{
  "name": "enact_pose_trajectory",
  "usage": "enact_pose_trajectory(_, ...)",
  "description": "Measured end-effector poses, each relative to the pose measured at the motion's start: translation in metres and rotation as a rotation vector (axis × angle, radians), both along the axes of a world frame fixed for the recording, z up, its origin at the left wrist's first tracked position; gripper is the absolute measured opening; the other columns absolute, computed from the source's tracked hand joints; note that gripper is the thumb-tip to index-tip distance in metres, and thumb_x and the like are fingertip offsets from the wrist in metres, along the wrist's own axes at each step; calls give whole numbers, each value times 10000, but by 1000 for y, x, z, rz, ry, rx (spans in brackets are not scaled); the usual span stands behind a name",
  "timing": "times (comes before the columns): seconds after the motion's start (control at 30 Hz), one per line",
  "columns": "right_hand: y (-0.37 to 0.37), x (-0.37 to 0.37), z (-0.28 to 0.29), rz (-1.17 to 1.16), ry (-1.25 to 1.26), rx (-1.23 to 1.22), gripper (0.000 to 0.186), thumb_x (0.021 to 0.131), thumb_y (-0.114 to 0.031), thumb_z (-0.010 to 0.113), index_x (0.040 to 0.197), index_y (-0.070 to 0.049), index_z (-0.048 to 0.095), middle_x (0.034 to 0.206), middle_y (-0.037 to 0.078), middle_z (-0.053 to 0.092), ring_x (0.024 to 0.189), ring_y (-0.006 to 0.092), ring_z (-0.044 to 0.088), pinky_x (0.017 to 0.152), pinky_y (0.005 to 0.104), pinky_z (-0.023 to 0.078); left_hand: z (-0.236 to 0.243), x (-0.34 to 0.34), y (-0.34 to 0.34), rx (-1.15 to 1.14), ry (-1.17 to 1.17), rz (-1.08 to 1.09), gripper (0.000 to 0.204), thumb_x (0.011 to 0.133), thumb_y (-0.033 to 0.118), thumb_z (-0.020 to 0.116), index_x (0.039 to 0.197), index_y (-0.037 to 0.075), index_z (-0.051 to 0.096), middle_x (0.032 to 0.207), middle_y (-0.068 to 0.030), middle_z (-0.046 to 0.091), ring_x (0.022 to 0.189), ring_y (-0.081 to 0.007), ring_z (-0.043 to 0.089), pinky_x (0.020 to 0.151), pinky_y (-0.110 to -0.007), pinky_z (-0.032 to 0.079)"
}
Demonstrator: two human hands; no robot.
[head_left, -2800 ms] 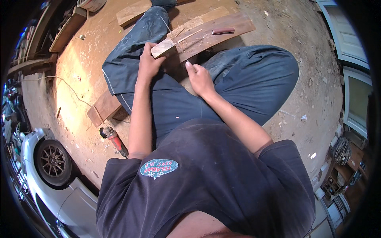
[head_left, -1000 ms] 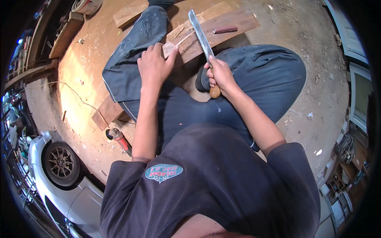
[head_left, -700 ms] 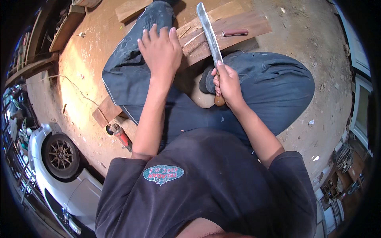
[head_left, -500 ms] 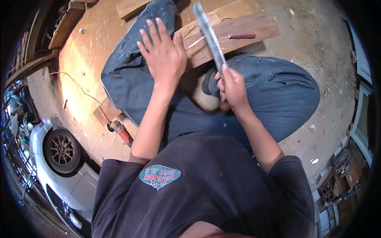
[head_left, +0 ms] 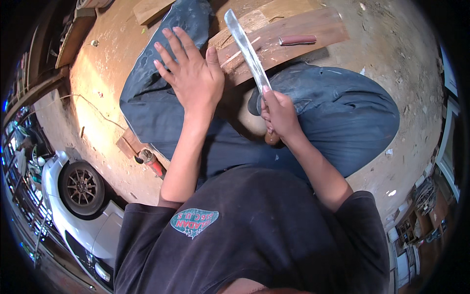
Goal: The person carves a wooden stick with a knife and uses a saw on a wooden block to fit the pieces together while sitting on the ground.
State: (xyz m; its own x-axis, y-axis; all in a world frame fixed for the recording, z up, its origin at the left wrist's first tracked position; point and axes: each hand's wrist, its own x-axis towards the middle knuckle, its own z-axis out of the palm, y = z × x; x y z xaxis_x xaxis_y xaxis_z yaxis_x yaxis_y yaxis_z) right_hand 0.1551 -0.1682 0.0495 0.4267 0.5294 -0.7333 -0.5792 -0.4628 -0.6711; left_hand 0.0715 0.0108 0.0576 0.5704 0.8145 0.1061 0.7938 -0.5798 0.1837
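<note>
My left hand (head_left: 196,81) is raised with its fingers spread and nothing in it, above my bent left leg. In my right hand (head_left: 280,115) is the brown wooden handle of a machete (head_left: 248,54), the fingers wrapped round it. Its long pale blade points up and to the left, over a wooden board (head_left: 318,29) that lies in front of my legs. On that board rests a dark red, narrow piece (head_left: 297,40), which may be a sheath or handle. A thin wood splinter (head_left: 241,52) lies by the blade.
Another plank (head_left: 152,10) lies at the far left. By my left thigh are a red power tool (head_left: 152,162) and a small wood block (head_left: 128,143). A silver car (head_left: 90,228) stands at the lower left. A coiled cable bundle (head_left: 425,193) is at the right edge.
My left hand has shifted slightly left with its fingers spread wider. My right hand and the machete have moved a little to the left.
</note>
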Motion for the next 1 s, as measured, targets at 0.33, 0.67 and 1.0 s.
enact_pose_trajectory(0.33,2,5,-4,91,-9,-35,469,1047,-405,484,695,-97,451,526,-20,404,372,74,378,349,247,327,0,-2,1,17,-19,-4,730,1035,473,340,1573,0,196,1655,-198,131,1509,-459,83,1200,-577,37)
enact_pose_trajectory(0.67,3,11,3,121,-107,27,478,1031,-406,531,664,-100,505,533,-38,456,435,60,401,416,261,343,0,-3,2,14,-36,-50,729,1031,485,329,1571,11,212,1653,-189,154,1511,-450,97,1199,-578,63)
enact_pose_trajectory(1.0,4,11,3,60,-79,55,464,1026,-453,532,723,-103,496,522,-34,440,379,55,390,354,227,324,0,-6,4,27,-39,-112,714,1026,475,346,1569,25,233,1640,-185,204,1503,-440,147,1194,-578,101)
